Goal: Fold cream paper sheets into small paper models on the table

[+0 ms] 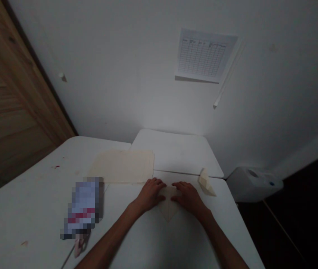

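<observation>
A small cream sheet of folded paper (168, 210) lies on the white table in front of me, its pointed end towards me and a crease down its middle. My left hand (151, 194) holds its left side, fingers curled near the far edge and thumb on the surface. Mirroring that, my right hand (187, 197) holds the right side in the same way. The fingers hide part of the paper's outline. To the right of my right hand stands a folded cream paper shape (206, 182), apart from it.
Flat cream paper sheets (125, 164) lie back left. A blurred-out blue and white item (82, 205) sits left, with a pinkish object (80, 244) at its near end. A white container (252, 183) stands beyond the right table edge. A printed sheet (203, 56) hangs on the wall.
</observation>
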Demonstrator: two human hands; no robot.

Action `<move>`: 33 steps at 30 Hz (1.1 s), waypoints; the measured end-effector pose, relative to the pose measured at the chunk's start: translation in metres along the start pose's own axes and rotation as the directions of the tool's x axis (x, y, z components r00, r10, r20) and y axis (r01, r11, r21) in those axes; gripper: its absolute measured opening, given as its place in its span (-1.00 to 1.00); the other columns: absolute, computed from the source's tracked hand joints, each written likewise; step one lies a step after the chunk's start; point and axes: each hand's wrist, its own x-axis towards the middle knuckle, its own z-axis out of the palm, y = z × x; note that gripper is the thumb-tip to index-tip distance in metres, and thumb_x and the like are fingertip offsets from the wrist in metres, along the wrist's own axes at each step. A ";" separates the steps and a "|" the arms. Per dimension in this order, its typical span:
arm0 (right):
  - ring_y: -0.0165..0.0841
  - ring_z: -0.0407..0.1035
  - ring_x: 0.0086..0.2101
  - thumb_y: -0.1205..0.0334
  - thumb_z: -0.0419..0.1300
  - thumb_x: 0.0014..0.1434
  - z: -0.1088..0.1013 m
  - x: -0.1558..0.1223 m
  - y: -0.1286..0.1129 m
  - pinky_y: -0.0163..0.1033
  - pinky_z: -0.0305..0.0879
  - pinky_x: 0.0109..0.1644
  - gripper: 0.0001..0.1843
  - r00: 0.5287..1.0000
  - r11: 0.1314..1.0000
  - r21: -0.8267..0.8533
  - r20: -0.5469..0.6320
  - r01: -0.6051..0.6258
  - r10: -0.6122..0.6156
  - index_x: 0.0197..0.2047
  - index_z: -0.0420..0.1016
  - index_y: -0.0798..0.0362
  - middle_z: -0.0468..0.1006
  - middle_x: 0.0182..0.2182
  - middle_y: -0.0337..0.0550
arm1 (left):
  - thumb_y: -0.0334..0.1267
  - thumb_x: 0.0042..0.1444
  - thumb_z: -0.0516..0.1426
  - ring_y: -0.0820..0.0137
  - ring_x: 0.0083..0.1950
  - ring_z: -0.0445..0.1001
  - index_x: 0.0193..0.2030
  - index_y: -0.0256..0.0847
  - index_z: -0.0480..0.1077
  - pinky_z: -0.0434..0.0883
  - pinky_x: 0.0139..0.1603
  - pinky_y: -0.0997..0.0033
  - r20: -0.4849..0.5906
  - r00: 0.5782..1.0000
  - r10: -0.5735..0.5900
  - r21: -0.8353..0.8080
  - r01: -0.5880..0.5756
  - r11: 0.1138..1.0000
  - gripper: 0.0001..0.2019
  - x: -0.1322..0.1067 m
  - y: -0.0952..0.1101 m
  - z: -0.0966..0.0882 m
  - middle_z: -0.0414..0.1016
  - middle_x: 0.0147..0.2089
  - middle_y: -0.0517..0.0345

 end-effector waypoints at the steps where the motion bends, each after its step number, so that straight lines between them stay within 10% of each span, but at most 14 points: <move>1: -0.23 0.39 -0.07 0.19 0.32 0.07 0.001 0.000 0.000 -0.16 0.23 0.04 -0.53 1.000 1.000 0.007 0.004 0.000 0.000 0.07 0.42 -0.03 0.53 -0.08 -0.11 | -0.24 0.04 0.26 0.13 0.04 0.35 0.06 -0.15 0.38 0.25 0.04 0.14 -0.001 1.000 -0.001 0.000 0.001 1.000 -0.59 -0.001 0.000 -0.001 0.45 -0.01 0.02; 16: -0.36 0.41 -0.18 0.26 0.24 0.18 0.005 -0.011 0.011 -0.32 0.27 -0.09 -0.90 0.998 0.998 0.000 0.006 0.062 -0.062 -0.22 0.55 -0.01 0.55 -0.25 -0.21 | -0.25 0.12 0.19 0.24 -0.10 0.41 -0.30 -0.17 0.46 0.32 -0.08 0.28 -0.018 0.999 0.047 -0.051 -0.048 0.998 -0.94 -0.006 -0.003 0.002 0.49 -0.23 0.09; 33: -0.32 0.34 -0.18 0.40 0.22 0.12 0.012 -0.017 0.003 -0.26 0.20 -0.04 -0.78 0.995 0.995 -0.075 -0.077 0.061 -0.067 -0.20 0.58 -0.07 0.54 -0.26 -0.20 | -0.43 0.10 0.13 0.24 -0.09 0.37 -0.29 -0.17 0.46 0.30 -0.05 0.28 0.002 0.997 0.077 -0.035 -0.077 0.996 -0.90 -0.013 0.001 0.007 0.48 -0.21 0.08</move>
